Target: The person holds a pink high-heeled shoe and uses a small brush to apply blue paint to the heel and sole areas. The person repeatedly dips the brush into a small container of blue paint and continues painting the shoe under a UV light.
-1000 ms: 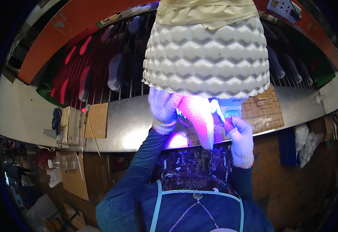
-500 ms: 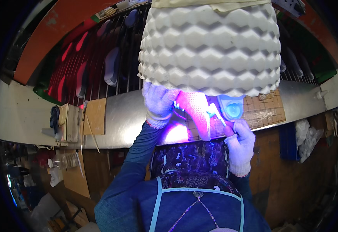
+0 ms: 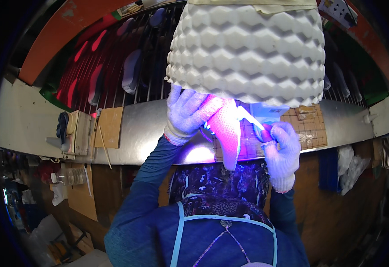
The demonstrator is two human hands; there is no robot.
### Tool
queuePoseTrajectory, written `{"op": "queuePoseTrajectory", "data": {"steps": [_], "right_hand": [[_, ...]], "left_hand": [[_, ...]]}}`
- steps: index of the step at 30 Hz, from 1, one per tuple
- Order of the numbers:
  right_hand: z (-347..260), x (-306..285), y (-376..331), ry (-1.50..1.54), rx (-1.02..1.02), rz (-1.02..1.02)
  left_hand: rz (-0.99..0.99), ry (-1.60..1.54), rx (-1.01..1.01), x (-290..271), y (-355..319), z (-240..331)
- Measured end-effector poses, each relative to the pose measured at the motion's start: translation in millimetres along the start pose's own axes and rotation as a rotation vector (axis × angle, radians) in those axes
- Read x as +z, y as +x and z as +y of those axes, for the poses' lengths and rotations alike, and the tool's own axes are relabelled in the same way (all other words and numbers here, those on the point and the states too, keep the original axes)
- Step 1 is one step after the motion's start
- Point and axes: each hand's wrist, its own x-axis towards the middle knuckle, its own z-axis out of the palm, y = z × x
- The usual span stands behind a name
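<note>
Left gloved hand (image 3: 188, 113) grasps pink-glowing mesh shoe upper (image 3: 226, 130) above steel bench (image 3: 141, 129); right gloved hand (image 3: 282, 149) clenches white-tipped brush (image 3: 253, 120), tip touching upper. Coating seemingly mid-way; finished extent unclear.

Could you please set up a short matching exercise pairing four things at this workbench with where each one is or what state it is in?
Things:
1. shoe upper
2. left hand
3. right hand
4. foam lamp shade

Places or states:
A. holds a thin white tool near the shoe
B. hangs above the hands, white with a bumpy pattern
C. glows pink under the light, toe pointing toward the person
D. gloved, grips the shoe from the side

Pairs: 1-C, 2-D, 3-A, 4-B
</note>
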Motion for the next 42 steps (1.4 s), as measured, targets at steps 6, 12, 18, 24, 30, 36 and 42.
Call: {"op": "queuePoseTrajectory", "data": {"steps": [6,12,18,24,30,36,42], "right_hand": [[-2.6,-9.8,14.3,-0.163,-0.167,0.014],[-5.9,-12.7,25.3,-0.269,-0.237,0.012],[-5.1,-8.1,30.5,-0.189,-0.264,0.078],[10.7,-8.2,20.2,0.14,0.012,-0.121],[19.4,-6.9,1.2,0.238,0.043,-0.171],[17.6,-3.8,-13.0,0.178,-0.039,-0.09],[11.7,-5.3,-22.9,0.049,-0.163,0.002]], "left_hand": [[-0.024,0.007,0.053,-1.2,-1.4,-3.3],[-0.018,-0.046,0.09,-2.3,-1.3,-5.2],[-0.043,-0.054,0.08,-4.1,-3.2,-5.6],[0.023,-0.069,0.063,-5.0,-2.3,-7.0],[0.046,-0.062,0.008,-3.2,-0.7,-8.4],[0.042,-0.045,-0.056,-3.5,3.1,-5.5],[0.097,-0.074,-0.096,-2.4,11.2,-1.9]]}}
